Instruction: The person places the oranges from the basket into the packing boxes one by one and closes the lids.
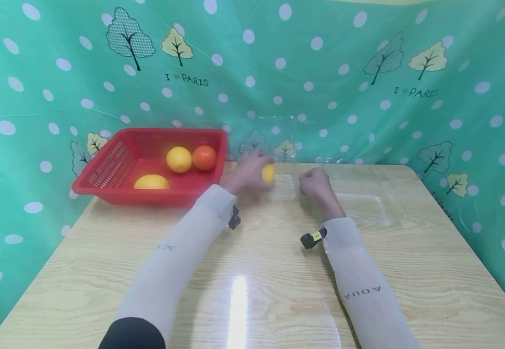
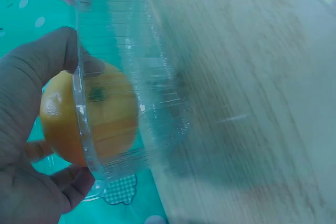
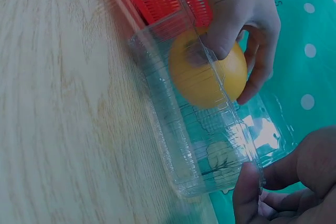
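My left hand [image 1: 249,170] grips a yellow-orange orange [image 2: 113,111] between thumb and fingers. It holds the fruit at the rim of a clear plastic clamshell box [image 3: 181,145], its lower part inside the wall. A green stem spot shows on the orange through the plastic. Across the box, my right hand [image 1: 317,185] pinches the rim at the other end, thumb and fingertips [image 3: 247,190] on the edge. The clear lid [image 3: 262,124] stands raised behind, against the patterned sheet.
A red plastic basket [image 1: 117,198] on the left holds two yellow fruits [image 1: 179,160] and a red-orange fruit [image 1: 204,157]. Another clear plastic box [image 1: 367,206] lies right of my right hand. A green dotted sheet [image 1: 252,63] hangs behind the wooden table [image 1: 269,271].
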Available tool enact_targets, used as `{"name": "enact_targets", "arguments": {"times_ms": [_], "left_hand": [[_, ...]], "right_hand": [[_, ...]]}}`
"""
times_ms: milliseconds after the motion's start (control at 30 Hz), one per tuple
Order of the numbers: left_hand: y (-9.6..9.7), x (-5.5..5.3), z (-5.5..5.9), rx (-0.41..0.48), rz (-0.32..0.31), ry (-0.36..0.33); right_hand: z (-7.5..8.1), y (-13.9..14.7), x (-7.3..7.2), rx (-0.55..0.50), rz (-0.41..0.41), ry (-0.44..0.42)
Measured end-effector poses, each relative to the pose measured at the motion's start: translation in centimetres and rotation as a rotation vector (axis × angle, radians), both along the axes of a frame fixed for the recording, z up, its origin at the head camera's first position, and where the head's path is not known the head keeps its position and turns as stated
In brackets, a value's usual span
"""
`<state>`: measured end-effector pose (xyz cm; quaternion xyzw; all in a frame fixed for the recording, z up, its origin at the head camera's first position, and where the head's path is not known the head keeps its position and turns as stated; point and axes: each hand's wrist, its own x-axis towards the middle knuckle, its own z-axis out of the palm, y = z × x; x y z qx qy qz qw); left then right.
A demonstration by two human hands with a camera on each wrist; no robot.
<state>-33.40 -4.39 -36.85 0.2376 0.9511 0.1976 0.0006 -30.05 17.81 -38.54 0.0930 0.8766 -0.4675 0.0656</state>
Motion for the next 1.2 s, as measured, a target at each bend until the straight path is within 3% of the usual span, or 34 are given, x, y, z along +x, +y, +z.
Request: {"name": "enact_targets", "arguments": {"times_ms": [267, 667, 933, 1033, 1200], "left_hand": [[0.4, -0.1, 0.7, -0.036, 0.028, -0.090], [1.0, 0.5, 1.1, -0.100, 0.038, -0.125], [0.4, 1.4, 2.9, -0.119, 0.038, -0.070], [-0.2, 1.6, 3.7, -0.142, 0.041, -0.016], [-1.8, 1.0, 4.4, -0.162, 0.020, 0.066]], "right_hand": [[0.3, -0.1, 0.2, -0.010, -0.039, -0.020], [0.5, 0.0, 0.4, -0.008, -0.018, -0.027], [0.2, 0.0, 0.3, 0.001, -0.018, -0.012], [0.0, 0.0, 0.2, 0.010, -0.021, -0.016], [0.1, 0.1, 0.1, 0.009, -0.012, -0.014]]}}
